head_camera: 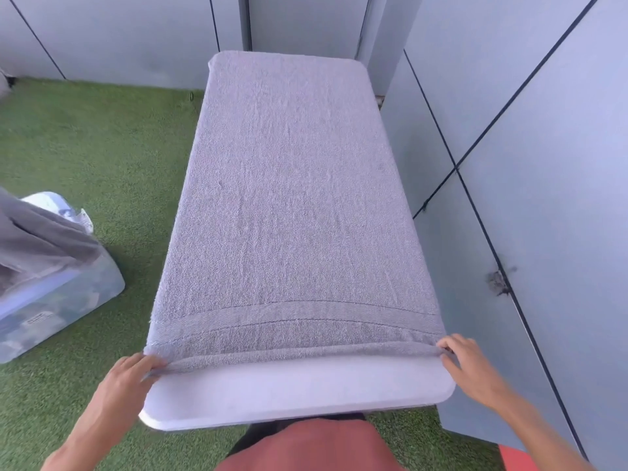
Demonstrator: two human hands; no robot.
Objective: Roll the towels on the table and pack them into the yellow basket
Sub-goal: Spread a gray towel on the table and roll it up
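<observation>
Both hands, left hand (136, 370) and right hand (464, 360), pinched the near corners of the soft, limp grey towel (292, 198), probably the best hold for starting a roll.

table (299, 392) mostly hidden under grey towel (292, 198), clear bin (57, 307) cut by left edge

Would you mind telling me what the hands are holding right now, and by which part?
Both hands grip the grey towel by its near edge: the left hand at the near left corner, the right hand at the near right corner.
</observation>
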